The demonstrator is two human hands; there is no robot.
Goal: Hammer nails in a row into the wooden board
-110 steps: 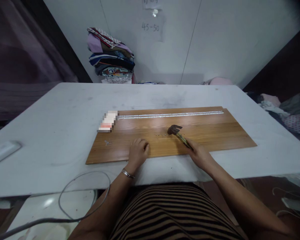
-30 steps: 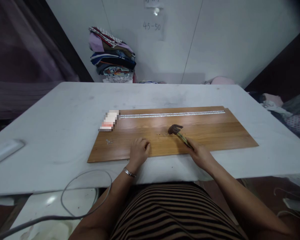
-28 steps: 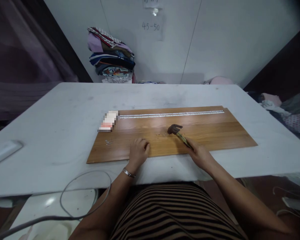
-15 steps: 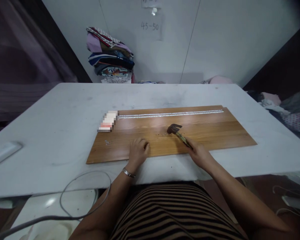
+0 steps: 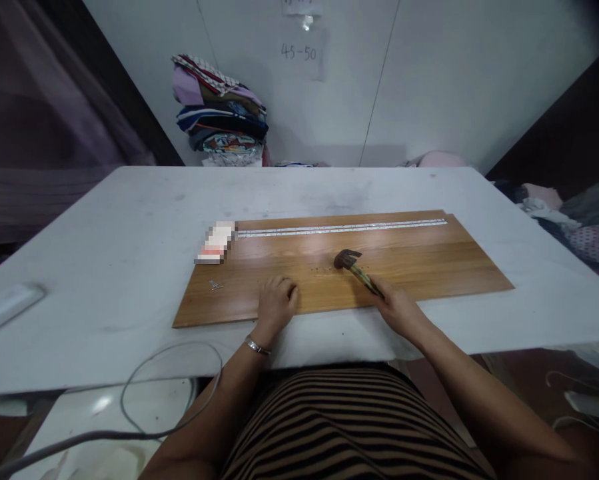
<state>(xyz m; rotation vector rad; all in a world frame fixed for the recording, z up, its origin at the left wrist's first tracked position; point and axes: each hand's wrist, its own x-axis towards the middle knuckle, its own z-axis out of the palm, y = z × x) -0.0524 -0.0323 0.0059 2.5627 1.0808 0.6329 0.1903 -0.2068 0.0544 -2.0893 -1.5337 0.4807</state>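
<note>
A long wooden board (image 5: 429,263) lies on the white table (image 5: 129,227). My right hand (image 5: 399,310) is closed round the handle of a hammer (image 5: 352,263), whose dark head rests low over the board's middle beside a short row of tiny dark dots. My left hand (image 5: 276,301) rests on the board's near edge with its fingers curled; what it holds, if anything, is hidden. A thin silvery strip (image 5: 342,229) runs along the board's far edge. A few small nails (image 5: 215,285) lie on the board's left part.
A small box (image 5: 215,243) sits at the board's far left corner. A white flat object (image 5: 6,303) lies at the table's left edge. A grey cable (image 5: 154,400) loops below the table's near edge. Folded clothes (image 5: 222,113) are stacked against the back wall.
Almost nothing differs; the hammer head stays low over the same spot on the board and both hands keep their places.
</note>
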